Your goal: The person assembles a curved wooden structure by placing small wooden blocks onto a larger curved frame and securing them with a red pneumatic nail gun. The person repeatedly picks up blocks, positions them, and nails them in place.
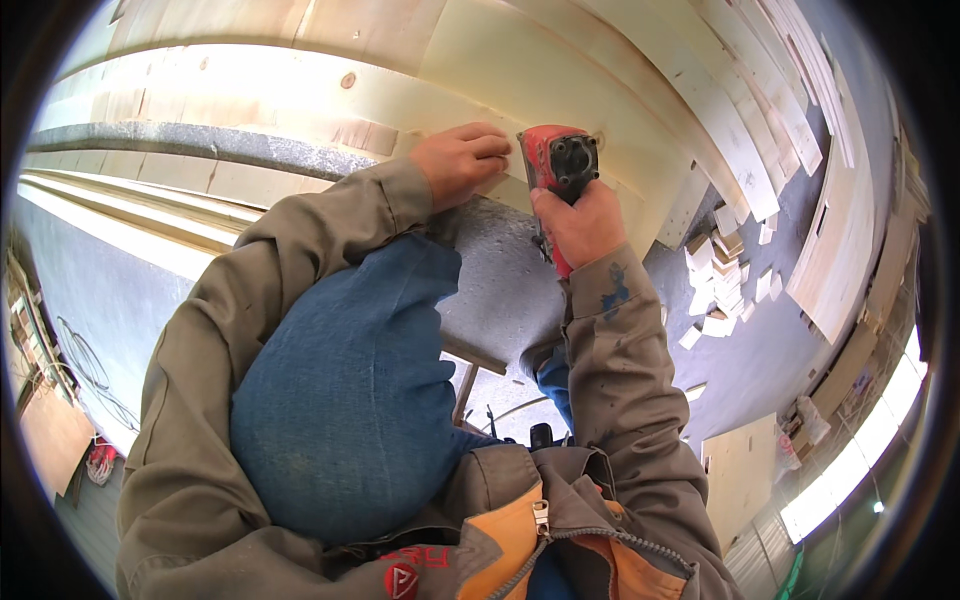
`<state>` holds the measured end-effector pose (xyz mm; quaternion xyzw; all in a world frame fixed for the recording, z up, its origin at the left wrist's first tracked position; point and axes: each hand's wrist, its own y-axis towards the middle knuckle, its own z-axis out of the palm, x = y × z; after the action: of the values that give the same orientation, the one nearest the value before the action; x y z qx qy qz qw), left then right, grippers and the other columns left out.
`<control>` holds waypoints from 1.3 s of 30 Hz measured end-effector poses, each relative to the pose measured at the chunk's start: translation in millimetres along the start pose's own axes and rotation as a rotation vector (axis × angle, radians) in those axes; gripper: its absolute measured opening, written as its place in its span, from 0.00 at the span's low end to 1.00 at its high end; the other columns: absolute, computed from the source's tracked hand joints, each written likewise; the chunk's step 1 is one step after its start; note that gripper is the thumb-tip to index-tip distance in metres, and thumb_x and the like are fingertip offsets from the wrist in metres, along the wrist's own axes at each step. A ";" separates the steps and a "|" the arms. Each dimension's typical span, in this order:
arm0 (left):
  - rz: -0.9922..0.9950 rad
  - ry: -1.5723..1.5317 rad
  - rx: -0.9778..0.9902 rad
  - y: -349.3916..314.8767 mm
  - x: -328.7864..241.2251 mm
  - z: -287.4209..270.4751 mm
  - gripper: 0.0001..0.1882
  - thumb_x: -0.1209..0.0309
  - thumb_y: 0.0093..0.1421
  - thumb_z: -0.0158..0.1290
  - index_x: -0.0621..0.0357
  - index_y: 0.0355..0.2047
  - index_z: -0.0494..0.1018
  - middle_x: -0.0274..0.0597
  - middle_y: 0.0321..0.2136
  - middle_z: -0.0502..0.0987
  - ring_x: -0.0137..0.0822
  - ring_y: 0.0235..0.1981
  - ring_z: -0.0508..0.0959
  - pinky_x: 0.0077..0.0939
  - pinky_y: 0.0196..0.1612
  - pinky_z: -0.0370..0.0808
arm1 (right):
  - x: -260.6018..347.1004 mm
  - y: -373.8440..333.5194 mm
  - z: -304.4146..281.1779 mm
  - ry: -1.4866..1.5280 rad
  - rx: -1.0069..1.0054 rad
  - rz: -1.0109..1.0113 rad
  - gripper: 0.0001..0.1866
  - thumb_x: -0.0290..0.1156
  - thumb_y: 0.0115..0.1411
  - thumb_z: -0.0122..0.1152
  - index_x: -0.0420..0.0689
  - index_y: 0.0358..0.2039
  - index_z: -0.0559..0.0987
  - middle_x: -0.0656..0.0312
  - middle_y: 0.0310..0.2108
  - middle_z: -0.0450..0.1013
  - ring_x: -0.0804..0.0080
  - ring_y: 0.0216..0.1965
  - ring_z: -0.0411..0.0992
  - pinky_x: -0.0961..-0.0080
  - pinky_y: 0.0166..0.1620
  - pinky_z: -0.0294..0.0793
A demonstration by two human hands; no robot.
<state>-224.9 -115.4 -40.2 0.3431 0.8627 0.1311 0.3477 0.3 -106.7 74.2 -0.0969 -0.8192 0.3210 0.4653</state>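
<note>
My right hand (583, 222) is closed around the grip of a red and black nail gun (545, 148). The tool's head stands over a pale wooden panel (500, 60), and its nose is hidden beneath it. Just left of the tool, my left hand (462, 163) rests at the near edge of the panel. Its fingers are curled together over a narrow wooden board (365, 135) along that edge; the fingertips are partly hidden. A small gap separates this hand from the nail gun.
Long wooden strips (740, 150) lie at the upper right. Small wood offcuts (718, 280) are heaped on the grey floor (755, 330) to the right. More long boards (120, 215) run along the left. My bent knee (350, 370) in blue jeans is below the panel's edge.
</note>
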 end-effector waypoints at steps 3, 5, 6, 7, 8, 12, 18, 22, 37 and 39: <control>0.009 0.002 0.013 -0.7 2.4 -1.9 0.09 0.74 0.56 0.60 0.59 0.38 0.82 0.41 0.45 0.81 0.44 0.54 0.79 0.32 0.57 0.79 | 4.9 0.9 1.8 -0.023 0.008 0.032 0.15 0.36 0.58 0.69 0.35 0.37 0.81 0.56 0.28 0.79 0.67 0.30 0.78 0.65 0.36 0.77; -0.014 -0.004 0.006 -2.6 0.4 -2.1 0.09 0.74 0.55 0.61 0.59 0.38 0.82 0.40 0.45 0.80 0.43 0.53 0.79 0.34 0.56 0.79 | 10.6 -0.9 2.6 0.063 0.017 0.080 0.13 0.34 0.61 0.68 0.36 0.39 0.81 0.57 0.26 0.78 0.69 0.26 0.76 0.68 0.31 0.76; -0.025 -0.009 0.003 -3.4 -0.8 -2.3 0.09 0.74 0.55 0.61 0.59 0.38 0.82 0.40 0.44 0.80 0.43 0.52 0.79 0.35 0.56 0.79 | 13.4 -2.4 4.2 0.168 0.021 0.108 0.12 0.32 0.63 0.68 0.36 0.40 0.80 0.58 0.25 0.77 0.71 0.22 0.74 0.70 0.27 0.75; -0.030 -0.023 0.000 -4.7 -1.0 -3.6 0.10 0.75 0.55 0.62 0.59 0.39 0.82 0.41 0.45 0.80 0.44 0.53 0.80 0.37 0.57 0.78 | 16.6 -3.5 6.4 0.274 0.026 0.136 0.11 0.30 0.65 0.67 0.36 0.42 0.79 0.59 0.24 0.76 0.72 0.19 0.72 0.72 0.24 0.74; -0.034 -0.039 -0.004 -5.7 -1.4 -5.3 0.11 0.75 0.55 0.63 0.59 0.40 0.82 0.42 0.46 0.80 0.45 0.53 0.80 0.39 0.58 0.78 | 20.6 -4.8 8.8 0.364 0.017 0.154 0.12 0.30 0.66 0.67 0.36 0.44 0.79 0.58 0.27 0.77 0.71 0.20 0.72 0.70 0.24 0.75; -0.042 -0.039 -0.013 -8.3 -2.0 -9.6 0.14 0.76 0.53 0.64 0.60 0.42 0.82 0.43 0.47 0.80 0.47 0.53 0.80 0.43 0.59 0.78 | 34.7 -9.6 25.9 0.615 -0.050 0.177 0.14 0.31 0.68 0.65 0.37 0.48 0.78 0.54 0.37 0.78 0.69 0.24 0.74 0.68 0.25 0.78; -0.062 -0.086 -0.056 -14.6 -2.9 -14.5 0.15 0.78 0.53 0.63 0.61 0.43 0.82 0.44 0.48 0.79 0.48 0.55 0.78 0.40 0.59 0.78 | 42.1 -7.3 51.8 0.630 -0.143 0.149 0.12 0.30 0.68 0.65 0.38 0.47 0.77 0.58 0.33 0.75 0.71 0.23 0.73 0.70 0.23 0.76; -0.052 -0.119 -0.023 -13.9 -1.9 -16.5 0.16 0.78 0.52 0.63 0.60 0.43 0.83 0.44 0.48 0.79 0.48 0.56 0.77 0.40 0.60 0.77 | 41.7 -5.0 57.1 0.580 -0.160 0.115 0.11 0.30 0.68 0.64 0.39 0.46 0.76 0.60 0.29 0.73 0.72 0.21 0.72 0.71 0.22 0.75; -0.040 -0.159 -0.053 -18.4 2.6 -11.8 0.15 0.78 0.52 0.61 0.62 0.42 0.82 0.44 0.47 0.78 0.48 0.56 0.76 0.39 0.59 0.76 | 53.5 -7.5 66.5 0.495 -0.195 0.152 0.16 0.33 0.68 0.66 0.39 0.51 0.76 0.57 0.39 0.76 0.68 0.27 0.74 0.68 0.25 0.77; -0.037 -0.163 -0.067 -18.4 3.2 -11.4 0.14 0.79 0.52 0.61 0.63 0.41 0.82 0.44 0.47 0.77 0.47 0.56 0.76 0.38 0.59 0.76 | 52.8 -7.2 68.1 0.496 -0.203 0.142 0.15 0.33 0.68 0.67 0.39 0.50 0.76 0.57 0.39 0.77 0.68 0.26 0.74 0.68 0.25 0.77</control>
<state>-243.7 -126.5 -42.1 0.3251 0.8327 0.1250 0.4304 -83.8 -117.9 91.0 -0.2759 -0.6992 0.2356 0.6160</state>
